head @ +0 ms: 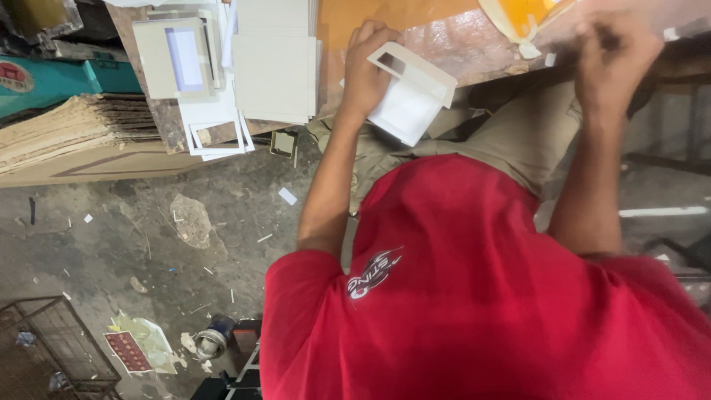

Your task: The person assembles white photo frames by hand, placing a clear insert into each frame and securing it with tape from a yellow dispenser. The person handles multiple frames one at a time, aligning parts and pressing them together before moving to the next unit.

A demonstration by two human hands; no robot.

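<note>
My left hand [364, 74] grips a white card box piece with a cut-out window [411, 95] by its left edge and holds it tilted over my lap, at the edge of a brown worktable [459, 44]. Raised at the upper right, my right hand [618, 52] is blurred with curled fingers; I cannot tell whether anything is in it. It is close to an orange sheet with a white rim [522, 15]. My red shirt and khaki trousers fill the lower middle of the view.
Stacks of grey-white card blanks [274, 59], a windowed box [181, 59] and white cut-out frames [215, 132] lie on the table's left. Brown cardboard sheets [74, 133] are piled at far left. The concrete floor holds paper scraps, a wire cage [52, 341] and a small round tin [213, 341].
</note>
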